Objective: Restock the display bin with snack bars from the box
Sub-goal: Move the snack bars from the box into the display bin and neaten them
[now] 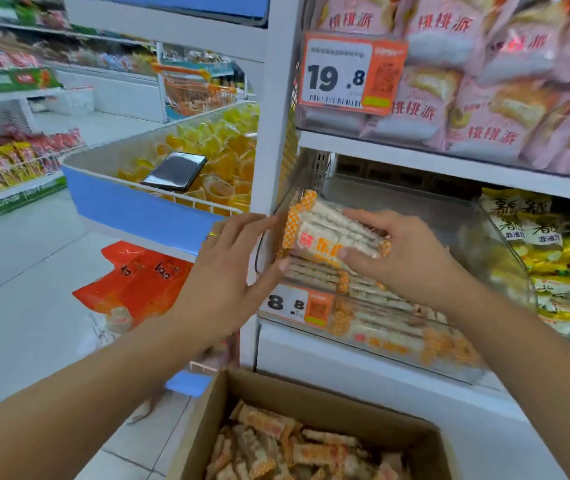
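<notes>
Crowding your reach are a white shelf post (269,140) at the clear display bin's (498,237) left wall, a price tag (297,304) on its front lip and a phone (175,170) lying on yellow sweets in the neighbouring bin. Your right hand (405,251) grips a stack of snack bars (325,226), thumb under, fingers over, above bars already in the bin. Your left hand (231,268), fingers straight, steadies the stack's orange-checked end. Pale bars in clear wrappers fill the cardboard box (207,424) below.
</notes>
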